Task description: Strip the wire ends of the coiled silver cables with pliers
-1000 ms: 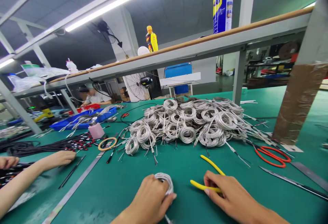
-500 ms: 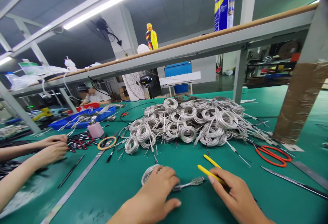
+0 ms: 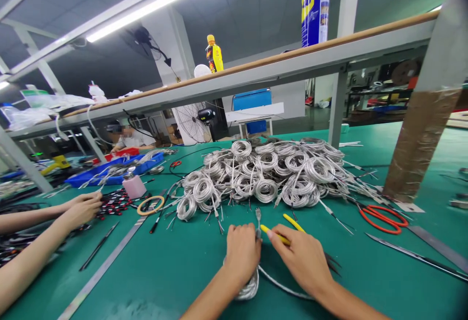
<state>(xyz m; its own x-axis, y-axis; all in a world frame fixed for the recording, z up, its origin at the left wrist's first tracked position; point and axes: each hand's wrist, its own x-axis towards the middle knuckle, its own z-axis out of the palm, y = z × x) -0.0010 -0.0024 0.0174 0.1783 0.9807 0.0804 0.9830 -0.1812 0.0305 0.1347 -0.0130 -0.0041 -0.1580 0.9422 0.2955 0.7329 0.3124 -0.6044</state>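
Note:
My left hand [image 3: 243, 251] is closed around a coiled silver cable [image 3: 250, 288], whose loops show below the wrist. The cable's USB-type plug [image 3: 258, 216] points away from me past the fingers. One loose length of cable runs right, passing under my right forearm. My right hand [image 3: 305, 261] grips yellow-handled pliers [image 3: 293, 223]. Their two handles point forward-left, while dark tips show on the other side of the hand, by the wrist. The right fingertips are close to the plug's neck; whether they touch it I cannot tell.
Beyond my hands lies a large pile of coiled cables [image 3: 266, 190]. Orange-handled scissors [image 3: 383, 218] and a pointed blade tool [image 3: 409, 250] lie right. Left are a steel ruler [image 3: 106, 266], a tape roll [image 3: 150, 206], a pink bottle [image 3: 134, 187] and a co-worker's hands [image 3: 82, 208].
My left hand has moved right and closed on the coil, turning the plug from pointing right to pointing away from me. My right hand has shifted left with the pliers.

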